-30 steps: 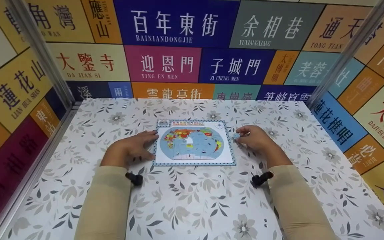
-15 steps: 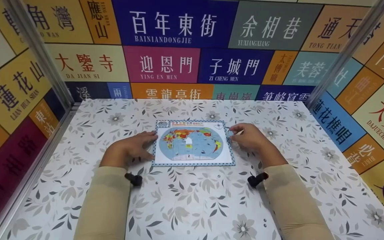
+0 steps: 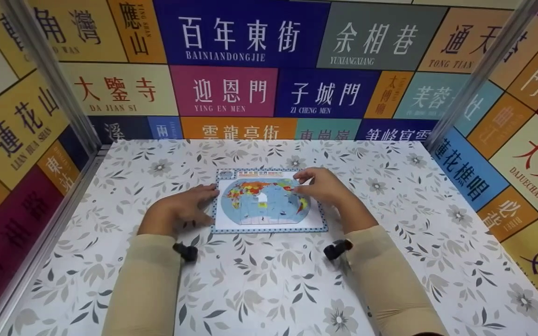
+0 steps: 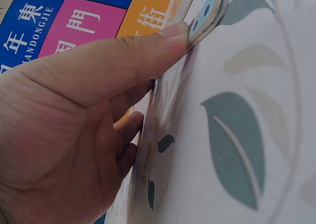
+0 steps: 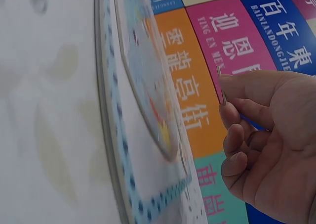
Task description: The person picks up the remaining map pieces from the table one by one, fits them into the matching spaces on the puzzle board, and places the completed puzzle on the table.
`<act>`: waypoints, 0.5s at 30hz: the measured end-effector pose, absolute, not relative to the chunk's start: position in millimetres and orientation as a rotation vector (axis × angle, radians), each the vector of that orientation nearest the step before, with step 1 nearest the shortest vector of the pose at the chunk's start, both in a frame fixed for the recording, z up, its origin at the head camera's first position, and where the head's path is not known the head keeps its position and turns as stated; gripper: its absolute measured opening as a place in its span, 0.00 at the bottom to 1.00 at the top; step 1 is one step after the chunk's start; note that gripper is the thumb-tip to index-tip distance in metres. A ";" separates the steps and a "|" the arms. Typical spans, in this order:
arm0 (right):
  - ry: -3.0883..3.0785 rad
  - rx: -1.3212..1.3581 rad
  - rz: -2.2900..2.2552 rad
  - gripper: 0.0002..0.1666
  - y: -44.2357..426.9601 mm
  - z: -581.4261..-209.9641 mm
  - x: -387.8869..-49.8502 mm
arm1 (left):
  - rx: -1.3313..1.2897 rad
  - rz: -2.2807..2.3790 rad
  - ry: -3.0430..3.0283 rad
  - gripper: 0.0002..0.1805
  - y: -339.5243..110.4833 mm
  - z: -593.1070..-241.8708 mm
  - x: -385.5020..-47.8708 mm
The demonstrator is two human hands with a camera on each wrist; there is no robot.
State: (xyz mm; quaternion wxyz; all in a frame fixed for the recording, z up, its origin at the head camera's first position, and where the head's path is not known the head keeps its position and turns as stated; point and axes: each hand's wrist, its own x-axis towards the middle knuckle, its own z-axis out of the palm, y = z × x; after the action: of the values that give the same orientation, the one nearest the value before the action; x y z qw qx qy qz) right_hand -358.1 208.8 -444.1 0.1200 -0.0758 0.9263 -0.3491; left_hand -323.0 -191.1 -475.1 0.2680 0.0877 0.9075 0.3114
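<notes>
A world map jigsaw puzzle (image 3: 269, 230) with a blue dotted border lies flat on the table. A white gap (image 3: 262, 198) shows near the middle of its map. At the puzzle's left edge rests my left hand (image 3: 175, 208), fingers spread; in the left wrist view its thumb (image 4: 174, 36) touches the board's rim. My right hand (image 3: 326, 187) is held above the upper right part of the map. Between thumb and forefinger it pinches a small thin puzzle piece (image 5: 219, 71), seen edge-on in the right wrist view. The piece's printed face is hidden.
A white cloth with grey leaves and flowers covers the table (image 3: 250, 289). Colourful panels (image 3: 227, 91) with Chinese lettering stand behind and at both sides, joined by metal corner posts (image 3: 488, 70). A black wrist strap (image 3: 338, 249) sits on each sleeve.
The right hand has moved left, from beside the puzzle's right edge to over the map, still pinching the piece. The left hand stays at the left edge.
</notes>
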 end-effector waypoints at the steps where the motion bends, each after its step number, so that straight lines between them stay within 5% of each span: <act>1: 2.708 -0.237 -1.024 0.25 204.0 -443.0 -358.0 | 0.255 0.831 2.452 0.52 -191.9 -475.3 -323.1; 15: 2.625 -0.371 -1.134 0.22 149.9 -430.1 -352.9 | 0.254 0.826 2.443 0.52 -192.1 -474.3 -322.5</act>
State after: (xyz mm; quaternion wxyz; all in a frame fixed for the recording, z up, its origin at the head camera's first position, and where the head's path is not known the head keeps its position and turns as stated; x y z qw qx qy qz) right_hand -352.9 149.9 -430.1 0.1287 -0.1275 0.9028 -0.3900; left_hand -322.5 -192.1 -474.3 0.2715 0.0944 0.9074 0.3067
